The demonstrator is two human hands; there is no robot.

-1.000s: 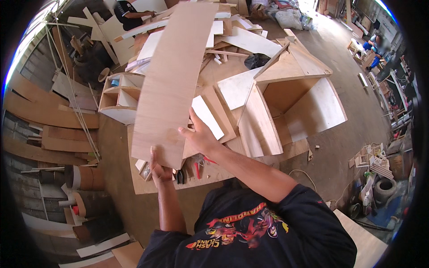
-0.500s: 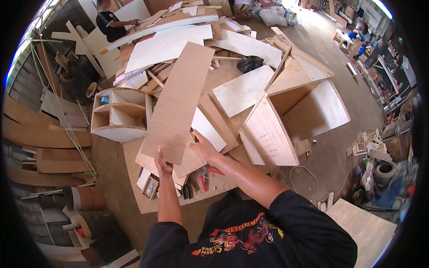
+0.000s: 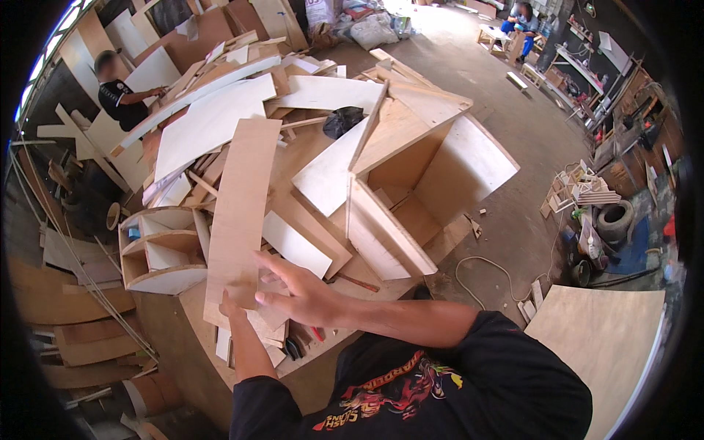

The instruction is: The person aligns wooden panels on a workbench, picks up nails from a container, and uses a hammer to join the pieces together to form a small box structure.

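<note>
Plywood board (image 3: 246, 198) held above a workbench (image 3: 196, 312), its long edges running from the near end, at the person, to the far end over piled offcuts. The left hand (image 3: 233, 314) grips the near end, its thumb flat on the upper face and its fingers hidden beneath. The right hand (image 3: 306, 293) is spread wide beside the near part of the right long edge, thumb and fingers well apart; whether it touches the board cannot be told.

To the left, a curved shelf unit (image 3: 169, 279) stands just beside the board's left edge, leaving little sideways room. To the right, a white strip (image 3: 297, 243) lies near the opposite edge; farther right, an open-fronted cabinet (image 3: 375, 227) limits the span on that side. A large white panel (image 3: 213, 121) and a black plastic bag (image 3: 343, 122) lie beyond. Pliers (image 3: 294, 347) rest near the bench's near edge, below the right hand. Right of the cabinet, floor (image 3: 499, 220) stretches toward the far end, with a cable (image 3: 506, 273) looped on its near part.
</note>
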